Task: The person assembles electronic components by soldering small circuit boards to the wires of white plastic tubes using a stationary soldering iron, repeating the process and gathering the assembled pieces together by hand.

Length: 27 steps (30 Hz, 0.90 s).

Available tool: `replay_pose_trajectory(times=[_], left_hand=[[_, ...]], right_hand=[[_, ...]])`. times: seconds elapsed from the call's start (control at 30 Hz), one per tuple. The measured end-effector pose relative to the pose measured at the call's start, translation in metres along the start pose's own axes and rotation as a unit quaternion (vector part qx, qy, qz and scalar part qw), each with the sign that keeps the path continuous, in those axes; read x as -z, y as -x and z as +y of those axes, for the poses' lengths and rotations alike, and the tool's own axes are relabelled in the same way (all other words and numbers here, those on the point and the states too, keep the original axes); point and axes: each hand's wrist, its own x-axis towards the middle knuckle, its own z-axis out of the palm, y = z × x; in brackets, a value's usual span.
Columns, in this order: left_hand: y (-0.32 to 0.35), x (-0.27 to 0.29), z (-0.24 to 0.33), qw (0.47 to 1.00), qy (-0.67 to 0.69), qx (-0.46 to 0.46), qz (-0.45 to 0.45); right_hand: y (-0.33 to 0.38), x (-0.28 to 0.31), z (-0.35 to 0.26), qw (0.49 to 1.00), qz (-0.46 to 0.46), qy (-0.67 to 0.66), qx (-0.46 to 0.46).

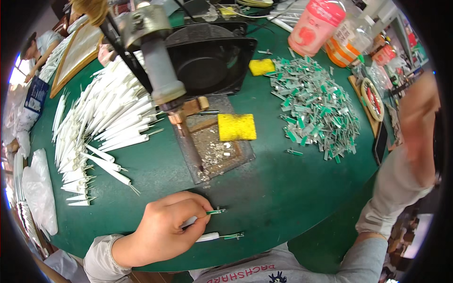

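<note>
My left hand is closed in a pinch near the table's front edge. Out of its fingertips pokes a small green circuit board, and a bit of white tube shows between the fingers. Just below it, a white tube with wires and another green board at its end lies on the table. Above the hand hangs a soldering iron, its tip pointing down over a grimy tray with solder bits. My right hand is raised at the far right, smeared by motion, so its fingers cannot be made out.
A large pile of white tubes with wires covers the left. A heap of small green boards lies to the right. Yellow sponges, a black fan-like housing, a pink bottle and a phone stand around.
</note>
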Motion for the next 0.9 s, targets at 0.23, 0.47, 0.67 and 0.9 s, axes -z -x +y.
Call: replay_pose_trajectory(times=[0.23, 0.47, 0.67, 0.9], left_hand=[[0.001, -0.008, -0.01, 0.998, -0.037, -0.038, 0.018], [0.001, -0.014, 0.004, 0.988, -0.127, -0.083, 0.019], [0.005, -0.028, 0.008, 0.954, -0.246, -0.166, 0.027], [0.025, -0.046, 0.017, 0.95, -0.293, -0.093, 0.059]], right_hand=[[0.081, -0.105, 0.084, 0.958, -0.231, 0.132, -0.108], [0.205, -0.208, 0.156, 0.984, -0.122, 0.041, -0.126], [0.274, -0.294, 0.312, 0.894, 0.269, 0.007, -0.358], [0.321, -0.28, 0.363, 0.857, 0.189, -0.131, -0.461]])
